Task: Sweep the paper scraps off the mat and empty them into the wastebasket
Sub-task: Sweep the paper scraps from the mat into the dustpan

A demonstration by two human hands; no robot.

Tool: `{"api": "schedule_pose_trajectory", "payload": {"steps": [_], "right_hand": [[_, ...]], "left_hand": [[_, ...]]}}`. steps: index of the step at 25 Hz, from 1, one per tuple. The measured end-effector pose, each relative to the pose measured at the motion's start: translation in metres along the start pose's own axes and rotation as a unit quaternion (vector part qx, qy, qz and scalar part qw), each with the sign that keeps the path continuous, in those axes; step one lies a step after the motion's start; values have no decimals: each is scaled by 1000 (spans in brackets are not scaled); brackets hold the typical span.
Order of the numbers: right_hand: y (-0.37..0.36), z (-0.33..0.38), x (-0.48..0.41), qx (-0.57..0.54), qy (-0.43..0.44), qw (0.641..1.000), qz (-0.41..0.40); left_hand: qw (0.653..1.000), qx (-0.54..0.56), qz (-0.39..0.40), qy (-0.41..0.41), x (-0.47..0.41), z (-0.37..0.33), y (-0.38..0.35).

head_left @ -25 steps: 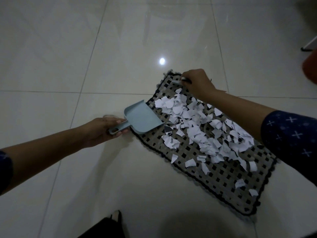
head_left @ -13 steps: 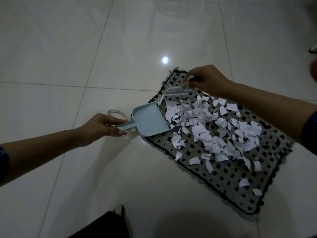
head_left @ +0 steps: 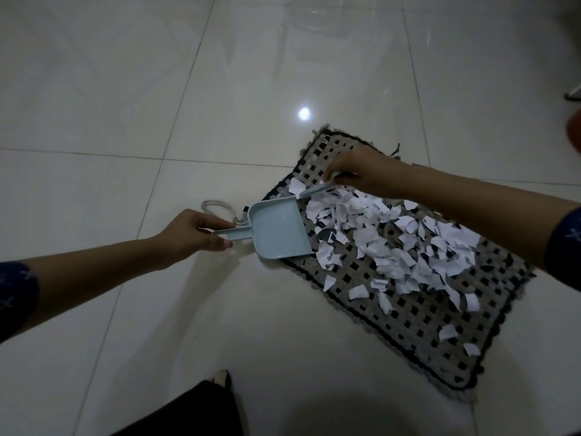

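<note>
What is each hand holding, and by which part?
The left hand grips the blue dustpan by its handle. The right hand holds a small pale brush by its handle end.

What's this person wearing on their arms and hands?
The left sleeve and right sleeve are dark navy with small pale cross marks, leaving the forearms uncovered. Below them nothing is worn: the left grip and right grip are ungloved, with no watch or bracelet visible.

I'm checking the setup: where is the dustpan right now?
In the head view, the dustpan sits near centre, its mouth at the mat's left edge beside the scraps, its handle held by the left hand.
</note>
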State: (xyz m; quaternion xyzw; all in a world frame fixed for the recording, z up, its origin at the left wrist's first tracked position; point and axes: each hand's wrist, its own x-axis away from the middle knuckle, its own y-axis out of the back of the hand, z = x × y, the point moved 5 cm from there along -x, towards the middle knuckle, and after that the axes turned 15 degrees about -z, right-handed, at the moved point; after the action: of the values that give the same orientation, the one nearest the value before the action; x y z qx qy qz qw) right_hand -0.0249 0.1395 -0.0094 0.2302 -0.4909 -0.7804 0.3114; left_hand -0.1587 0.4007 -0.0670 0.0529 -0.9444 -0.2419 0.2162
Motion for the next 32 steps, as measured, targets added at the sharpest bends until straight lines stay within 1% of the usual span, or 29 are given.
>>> {"api": "schedule_pose_trajectory", "payload": {"steps": [2,5,9,12,16,20,21,24,29,30,32], "right_hand": [[8,-3,11,-3,-1,1000,0],[19,-3,10,-26,-8,998,-53],[18,-3,-17,-29,-14,994,-107],[4,-2,-28,-25,-35,994,-99],[-17,13,-6,16,4,999,-43],[-12,14,12,41,33,999,6],[-7,14,13,41,32,999,4],[7,18,2,-2,20,999,-37],[-9,39,-55,-51,-2,995,-84],[-16,40,-62,-53,-6,995,-81],[-27,42,-66,-26,3,999,-44]], "left_hand": [[999,-26,2,-21,2,-4,-3],[993,-87,0,-74,8,-10,-4],[987,-107,-43,-110,12,-10,3],[979,-141,-69,-133,11,-7,5],[981,-127,-82,-121,14,-7,1],[979,-118,-90,-140,26,-1,-2],[978,-118,-94,-144,30,1,-3],[977,-119,-115,-138,39,12,2],[976,-113,-159,-96,43,27,22],[975,-116,-167,-92,44,27,25],[974,-112,-180,-81,44,28,28]]}}
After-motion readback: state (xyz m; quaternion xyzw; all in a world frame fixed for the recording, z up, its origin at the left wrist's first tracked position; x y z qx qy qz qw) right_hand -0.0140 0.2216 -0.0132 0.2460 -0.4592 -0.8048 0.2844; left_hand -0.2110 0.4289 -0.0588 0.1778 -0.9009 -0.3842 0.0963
